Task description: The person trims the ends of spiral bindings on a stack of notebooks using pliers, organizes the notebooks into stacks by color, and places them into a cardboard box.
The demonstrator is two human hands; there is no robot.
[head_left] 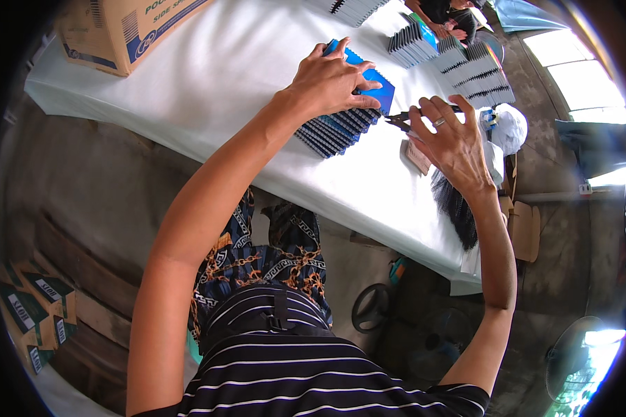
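Observation:
A stack of spiral-bound notebooks with dark coils lies on the white-covered table, a blue cover on top. My left hand rests over that cover, fingers spread and pressing on it. My right hand is closed around dark-handled pliers. The pliers' jaws point left at the right corner of the stack, by the end of a coil; whether they touch the wire is too small to tell. A small beige block lies just below the right hand.
A cardboard box stands at the table's far left. More notebook stacks sit at the far right, near another person's hands. Loose black binding coils lie by my right forearm, with a white bag beyond. The table's near edge runs diagonally.

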